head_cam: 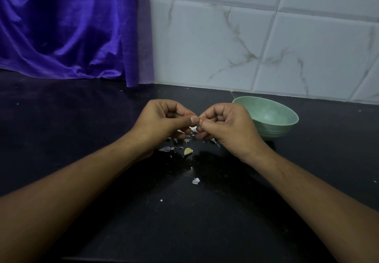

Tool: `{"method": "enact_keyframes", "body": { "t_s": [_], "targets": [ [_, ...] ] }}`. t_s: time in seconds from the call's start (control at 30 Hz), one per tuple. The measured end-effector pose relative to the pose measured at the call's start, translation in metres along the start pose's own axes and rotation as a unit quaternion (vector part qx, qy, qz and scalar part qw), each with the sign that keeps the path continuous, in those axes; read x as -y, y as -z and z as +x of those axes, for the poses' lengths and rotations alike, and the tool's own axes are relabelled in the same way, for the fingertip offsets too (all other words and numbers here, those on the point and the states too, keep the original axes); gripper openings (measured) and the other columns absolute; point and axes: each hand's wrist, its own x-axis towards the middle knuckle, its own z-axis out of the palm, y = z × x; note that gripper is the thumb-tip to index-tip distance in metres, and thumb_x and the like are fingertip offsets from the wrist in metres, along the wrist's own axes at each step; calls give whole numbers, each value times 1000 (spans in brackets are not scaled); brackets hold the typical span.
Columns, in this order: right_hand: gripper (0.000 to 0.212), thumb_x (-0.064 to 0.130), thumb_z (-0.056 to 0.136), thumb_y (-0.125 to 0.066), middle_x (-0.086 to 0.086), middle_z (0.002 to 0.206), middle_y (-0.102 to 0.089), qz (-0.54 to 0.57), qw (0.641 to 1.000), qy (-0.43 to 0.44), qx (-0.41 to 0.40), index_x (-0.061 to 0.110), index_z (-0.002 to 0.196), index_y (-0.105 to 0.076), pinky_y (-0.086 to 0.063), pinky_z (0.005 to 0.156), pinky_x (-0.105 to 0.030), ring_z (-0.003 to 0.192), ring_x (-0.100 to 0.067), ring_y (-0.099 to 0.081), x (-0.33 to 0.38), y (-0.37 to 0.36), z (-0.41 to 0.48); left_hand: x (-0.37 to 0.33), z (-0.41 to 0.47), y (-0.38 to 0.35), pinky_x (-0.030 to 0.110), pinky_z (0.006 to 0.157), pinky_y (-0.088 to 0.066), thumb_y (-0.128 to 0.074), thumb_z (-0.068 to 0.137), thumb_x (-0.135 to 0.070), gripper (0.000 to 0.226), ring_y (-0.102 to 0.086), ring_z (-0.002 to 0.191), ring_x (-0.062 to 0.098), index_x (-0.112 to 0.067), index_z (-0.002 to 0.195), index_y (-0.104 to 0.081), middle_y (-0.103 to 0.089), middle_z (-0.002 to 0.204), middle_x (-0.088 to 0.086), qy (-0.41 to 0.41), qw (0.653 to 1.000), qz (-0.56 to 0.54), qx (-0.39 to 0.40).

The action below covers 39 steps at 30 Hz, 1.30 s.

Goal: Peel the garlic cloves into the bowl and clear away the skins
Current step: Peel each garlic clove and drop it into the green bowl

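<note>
step: peeling, mid-clove. Judged from the pinch and the scraps below it.
left hand [164, 121]: centre frame, fingers curled, thumb and forefinger pinch the held clove [194, 116].
right hand [225, 125]: just right of centre, fingers curled, thumb tip meets the left thumb on the same held clove.
held clove: almost fully hidden by the fingertips; can't tell how much skin is left.
loose clove [188, 151]: on the black counter [82, 139], just below the hands, tail of skin attached.
skins [185, 140]: scattered under the hands; one stray scrap [195, 180] lower centre.
bowl [287, 127]: green, right of the right hand, apart from it; no clove visible in the part of the inside that shows.
next: strip the last skin, drop the clove right into the bowl, take the loose clove, then sweep up the skins.
risk: scraps are light and will likely scatter.
</note>
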Motion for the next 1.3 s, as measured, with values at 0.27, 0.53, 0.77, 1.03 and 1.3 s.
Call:
{"method": "enact_keyframes", "body": {
  "t_s": [0.27,0.53,0.77,1.03,1.3],
  "targets": [
    [7,-4,89,-67,-22,74,-73,-9,1000,16,-4,1,84,-71,-54,64,-36,64,-25,-76,3,3,2,-7,0,3,23,59,-61,-83,71,-19,23,-70,68,12,-6,89,-76,-75,82,9,55,995,-70,42],
    [9,4,97,-65,-15,81,-73,-13,1000,18,-17,8,92,-71,-60,68,-43,66,-28,-75,-2,11,6,-4,-2,0,25,60,-62,-83,70,-18,31,-69,69,15,-5,96,-74,-73,79,12,70,992,-51,90],
    [9,12,99,-66,-9,84,-73,-71,997,25,-13,13,92,-72,-61,66,-46,67,-22,-76,0,14,6,-6,1,6,27,61,-62,-82,70,-21,30,-73,74,16,-9,98,-76,-77,94,17,58,996,-57,48],
    [11,-1,89,-75,-6,77,-72,-57,998,23,-9,8,88,-68,-61,68,-52,67,-23,-77,-4,17,7,-4,3,6,26,62,-63,-78,85,-8,20,-73,74,14,-7,105,-78,-77,93,14,59,996,-53,36],
    [15,8,91,-77,-13,81,-74,14,999,11,40,10,104,-71,-61,64,-38,68,-28,-76,-6,9,6,-2,3,7,28,63,-62,-83,72,-16,34,-73,73,16,-7,103,-75,-77,87,14,34,998,-37,23]
  ]
}}
